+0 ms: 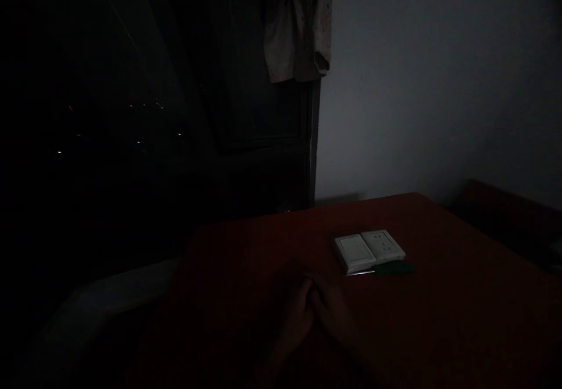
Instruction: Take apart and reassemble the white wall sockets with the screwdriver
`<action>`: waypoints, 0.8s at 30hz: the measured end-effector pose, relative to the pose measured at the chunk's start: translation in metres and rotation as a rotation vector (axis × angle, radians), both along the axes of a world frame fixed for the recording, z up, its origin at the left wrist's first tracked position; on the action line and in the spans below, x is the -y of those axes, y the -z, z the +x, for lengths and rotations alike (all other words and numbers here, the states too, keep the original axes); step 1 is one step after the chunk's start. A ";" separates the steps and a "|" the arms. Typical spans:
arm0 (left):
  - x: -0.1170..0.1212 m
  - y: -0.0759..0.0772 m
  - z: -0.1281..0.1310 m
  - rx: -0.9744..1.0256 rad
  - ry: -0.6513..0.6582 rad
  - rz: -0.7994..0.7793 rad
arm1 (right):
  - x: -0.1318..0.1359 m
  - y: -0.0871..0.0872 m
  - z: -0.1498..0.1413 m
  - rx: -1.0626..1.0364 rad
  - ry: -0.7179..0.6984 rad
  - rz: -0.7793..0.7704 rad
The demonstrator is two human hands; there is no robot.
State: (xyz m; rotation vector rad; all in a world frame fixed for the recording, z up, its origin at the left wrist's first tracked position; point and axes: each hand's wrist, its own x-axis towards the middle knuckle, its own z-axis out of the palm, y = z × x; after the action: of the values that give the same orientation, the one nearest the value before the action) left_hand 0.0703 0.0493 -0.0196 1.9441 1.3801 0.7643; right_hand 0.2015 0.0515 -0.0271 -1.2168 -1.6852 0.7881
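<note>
In dim light, my left hand (pixel 300 310) and my right hand (pixel 332 310) rest together on the reddish table (pixel 439 318), touching at thumbs and fingers. Both look closed, with no object visible in them; the finger detail is dark. Just beyond and to the right lie two white wall plates side by side: a blank-faced switch plate (pixel 355 251) on the left and a socket (pixel 383 245) with pin slots on the right. Along their near edge is a screwdriver (pixel 394 268) with a green handle and a shiny metal shaft pointing left.
Behind the table stands a pale wall (pixel 417 84). A light cloth garment (pixel 298 31) hangs at a dark window frame (pixel 312 143), and small lights show in the dark glass to the left. A dim pale shape (pixel 127 286) lies left of the table.
</note>
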 end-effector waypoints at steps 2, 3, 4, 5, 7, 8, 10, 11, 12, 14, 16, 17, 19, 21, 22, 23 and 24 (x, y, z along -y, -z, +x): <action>0.000 -0.001 0.000 0.026 -0.006 -0.008 | 0.000 -0.001 0.000 -0.013 -0.010 -0.011; 0.000 -0.002 0.000 0.035 -0.011 -0.006 | 0.000 0.000 -0.001 -0.017 -0.016 -0.009; 0.000 -0.002 -0.001 0.040 -0.015 -0.002 | 0.000 0.000 -0.001 -0.020 -0.016 -0.001; 0.000 -0.002 -0.001 0.039 -0.018 0.000 | 0.000 0.000 -0.001 -0.021 -0.012 0.010; 0.000 0.000 -0.002 0.022 -0.014 -0.003 | -0.001 0.002 -0.001 -0.016 -0.009 0.022; 0.000 0.001 -0.002 0.012 -0.009 -0.005 | -0.001 0.002 0.000 -0.012 -0.008 0.022; 0.000 0.004 -0.003 0.001 -0.009 -0.006 | -0.001 0.002 0.000 -0.001 -0.011 0.015; -0.001 0.006 -0.003 -0.003 -0.008 -0.003 | -0.001 0.001 0.000 0.006 -0.014 0.010; -0.001 0.007 -0.003 -0.007 -0.005 0.000 | 0.000 0.001 0.000 0.012 -0.012 0.008; -0.001 0.009 -0.003 -0.007 -0.017 0.002 | 0.000 -0.001 0.000 0.019 -0.006 0.007; -0.001 0.009 -0.003 0.007 -0.031 -0.001 | 0.000 -0.002 -0.001 0.013 -0.007 0.012; -0.001 0.009 -0.003 0.020 -0.035 -0.003 | -0.001 -0.002 -0.002 0.007 -0.012 0.015; -0.001 0.009 -0.003 0.041 -0.030 -0.005 | -0.001 -0.001 -0.002 0.002 -0.021 0.016; -0.001 0.008 -0.003 0.044 -0.022 -0.006 | -0.001 -0.001 -0.002 0.007 -0.007 0.019; -0.001 0.008 -0.003 0.038 -0.021 -0.005 | -0.001 -0.001 -0.002 0.011 0.000 0.018; -0.001 0.008 -0.003 0.031 -0.021 -0.004 | -0.001 -0.002 -0.002 0.015 -0.001 0.017; -0.001 0.008 -0.004 0.022 -0.018 -0.002 | -0.001 -0.003 -0.002 0.017 -0.007 0.017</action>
State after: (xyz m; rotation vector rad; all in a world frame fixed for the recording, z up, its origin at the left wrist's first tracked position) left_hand 0.0666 0.0503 -0.0276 1.9177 1.3868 0.7904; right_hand 0.1990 0.0526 -0.0245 -1.2096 -1.7070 0.7677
